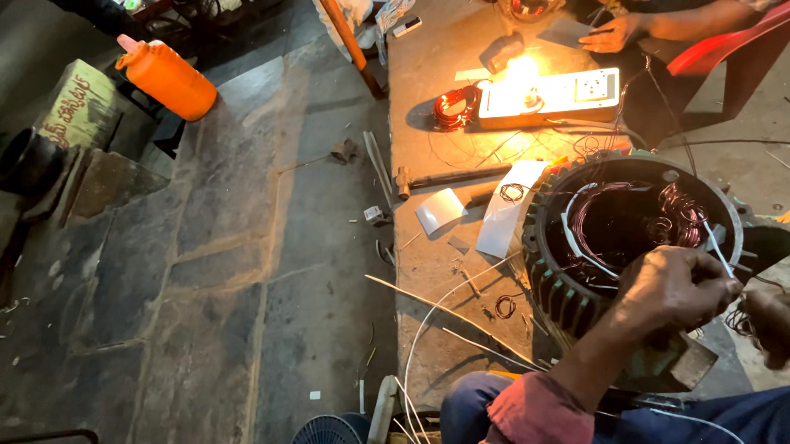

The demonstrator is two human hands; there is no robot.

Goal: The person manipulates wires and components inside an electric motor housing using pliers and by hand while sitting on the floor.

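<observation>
Two hands at one motor stator point(628, 240): heavy, rigid iron shell, fragile copper windings. Left hand point(673, 287), its grip pinching a thin white sleeve point(718, 253); right hand point(779, 322) beside it, grip closure unclear.

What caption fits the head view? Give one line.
Left hand pinches thin white sleeving at the ribbed round metal stator housing, right hand alongside.

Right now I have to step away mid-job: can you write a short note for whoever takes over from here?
Left hand: closed, pinching a thin white sleeve at the motor housing rim.
Right hand: closed on wires beside the housing, partly out of frame.
Copper windings sit inside the housing, some loops loose.
Hammer and white paper lie on the slab behind.
Done: coils in place. Left: loose leads, it seems.
</observation>
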